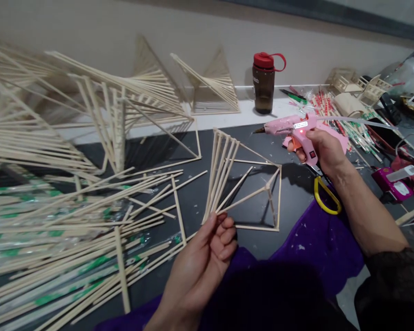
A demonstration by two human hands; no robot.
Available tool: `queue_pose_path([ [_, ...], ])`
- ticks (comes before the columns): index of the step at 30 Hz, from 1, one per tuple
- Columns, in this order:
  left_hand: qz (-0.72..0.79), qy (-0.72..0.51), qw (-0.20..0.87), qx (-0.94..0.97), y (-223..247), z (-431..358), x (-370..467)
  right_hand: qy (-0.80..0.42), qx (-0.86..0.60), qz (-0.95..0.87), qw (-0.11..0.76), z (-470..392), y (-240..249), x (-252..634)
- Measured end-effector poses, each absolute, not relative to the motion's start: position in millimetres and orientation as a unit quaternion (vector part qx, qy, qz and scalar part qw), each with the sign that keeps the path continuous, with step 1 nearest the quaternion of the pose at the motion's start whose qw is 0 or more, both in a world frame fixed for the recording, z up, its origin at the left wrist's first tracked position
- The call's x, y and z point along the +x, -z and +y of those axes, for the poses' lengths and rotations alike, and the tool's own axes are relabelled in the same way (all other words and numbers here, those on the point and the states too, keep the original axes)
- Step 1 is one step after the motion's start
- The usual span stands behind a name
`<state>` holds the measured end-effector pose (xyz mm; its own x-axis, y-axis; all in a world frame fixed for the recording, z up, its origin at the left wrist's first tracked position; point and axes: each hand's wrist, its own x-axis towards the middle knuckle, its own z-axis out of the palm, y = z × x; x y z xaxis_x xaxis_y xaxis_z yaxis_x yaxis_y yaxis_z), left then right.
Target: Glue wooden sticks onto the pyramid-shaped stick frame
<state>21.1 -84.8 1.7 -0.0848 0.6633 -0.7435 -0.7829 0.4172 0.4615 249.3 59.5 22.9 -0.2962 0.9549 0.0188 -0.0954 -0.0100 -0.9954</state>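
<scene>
My right hand (320,149) is wrapped around the handle of a pink hot glue gun (290,125). Its dark nozzle points left, a red light glows on its body, and a clear glue stick (355,121) trails from its back. With thumb and fingers pinched, my left hand (210,243) grips the near end of a thin wooden stick (236,187) at the lower left corner of a small wooden stick frame (279,197). A fan of several sticks (221,174) rises from that frame's left side, just beyond my fingertips. The exact pinch point is partly hidden.
Loose wooden sticks (152,202) and packets with green print cover the left side. Larger twisted stick structures (124,105) stand along the wall. A red-lidded bottle (263,85) stands at the back. Yellow-handled scissors (326,197) and a purple box (393,184) lie right.
</scene>
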Motion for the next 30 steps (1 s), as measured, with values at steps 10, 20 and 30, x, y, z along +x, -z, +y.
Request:
queue_pose_path([
  [10, 0.505, -0.539, 0.671, -0.063, -2.4, -85.2, 22.4, -0.591, -0.393, -0.550, 0.441, 60.4, -21.9, 249.1],
  [20, 0.494, -0.544, 0.675, -0.064, 1.3, -86.6, 21.5, -0.569, -0.396, -0.580, 0.429, 51.8, -28.7, 247.9],
  [30, 0.493, -0.539, 0.679, -0.070, 4.3, -86.2, 20.7, -0.532, -0.422, -0.600, 0.423, 45.8, -27.7, 238.4],
])
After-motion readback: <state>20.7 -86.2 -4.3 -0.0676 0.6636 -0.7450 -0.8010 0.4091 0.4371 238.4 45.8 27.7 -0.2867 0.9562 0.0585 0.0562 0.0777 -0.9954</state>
